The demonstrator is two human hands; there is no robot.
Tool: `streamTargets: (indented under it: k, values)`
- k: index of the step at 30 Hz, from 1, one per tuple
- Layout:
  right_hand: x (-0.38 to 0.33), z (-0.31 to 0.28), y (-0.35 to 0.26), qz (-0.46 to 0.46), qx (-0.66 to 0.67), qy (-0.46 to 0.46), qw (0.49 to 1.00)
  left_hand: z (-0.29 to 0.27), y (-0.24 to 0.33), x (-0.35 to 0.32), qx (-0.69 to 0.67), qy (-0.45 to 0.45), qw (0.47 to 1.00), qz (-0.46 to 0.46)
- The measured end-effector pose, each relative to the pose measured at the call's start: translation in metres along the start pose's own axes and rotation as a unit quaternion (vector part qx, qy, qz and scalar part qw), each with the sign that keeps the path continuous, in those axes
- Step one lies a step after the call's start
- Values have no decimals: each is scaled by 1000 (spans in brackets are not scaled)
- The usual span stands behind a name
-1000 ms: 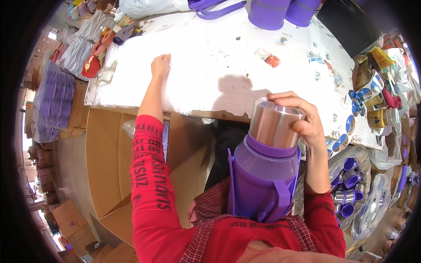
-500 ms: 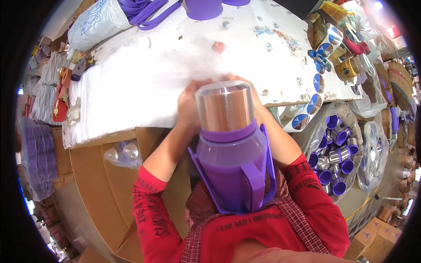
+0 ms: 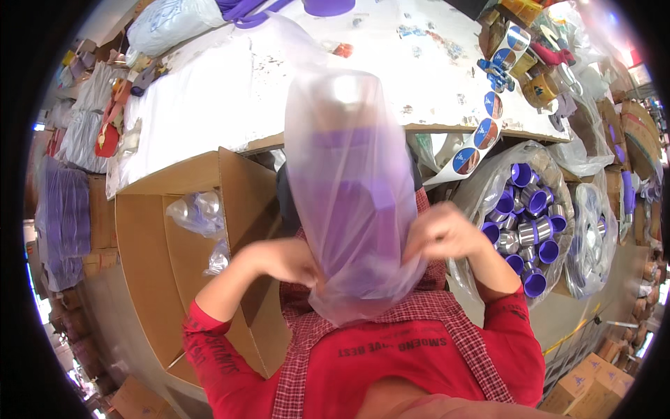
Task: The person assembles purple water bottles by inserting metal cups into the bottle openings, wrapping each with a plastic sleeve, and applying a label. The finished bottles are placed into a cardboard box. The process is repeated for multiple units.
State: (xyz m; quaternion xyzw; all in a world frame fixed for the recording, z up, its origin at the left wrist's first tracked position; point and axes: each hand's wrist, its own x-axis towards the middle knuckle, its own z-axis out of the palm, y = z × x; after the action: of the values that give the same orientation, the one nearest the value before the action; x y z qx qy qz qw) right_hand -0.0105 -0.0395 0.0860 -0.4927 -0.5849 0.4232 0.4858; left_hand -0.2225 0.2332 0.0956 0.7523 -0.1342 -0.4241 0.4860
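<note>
In front of my chest a large purple vacuum flask (image 3: 349, 216) with a handle and a steel cup-shaped top shows hazily through a clear plastic bag (image 3: 342, 304). The bag covers the flask from its top down to the end nearest my chest. My left hand (image 3: 289, 262) is closed on the bag's lower left edge. On the other side, my right hand (image 3: 447, 234) pinches the bag's right edge and is slightly blurred. Both hands are at the flask's sides, and what supports its base is hidden.
An open cardboard box (image 3: 171, 244) holding clear plastic-wrapped pieces stands at left. Beyond the flask is a white-topped table (image 3: 202, 91). At right are a sack of steel-and-purple cups (image 3: 530, 227) and a strip of round blue labels (image 3: 486, 133) hanging over the table edge.
The plastic bag has come down over the flask, which was bare before. My hands have moved from beyond its top back toward my chest, one on each side.
</note>
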Motion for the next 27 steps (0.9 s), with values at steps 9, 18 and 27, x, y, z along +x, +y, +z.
streamTargets:
  k: [9,18,27]
  values:
    - [-76,88,42,198,-167,-306,916,-105,70,27,387,534,723,203]
    - [-54,-105,-8,203,-176,408,873,-29,33,-103,352,648,661,138]
    - [84,-130,103,101,66,289,950,297,-73,-248,133,840,279,-446]
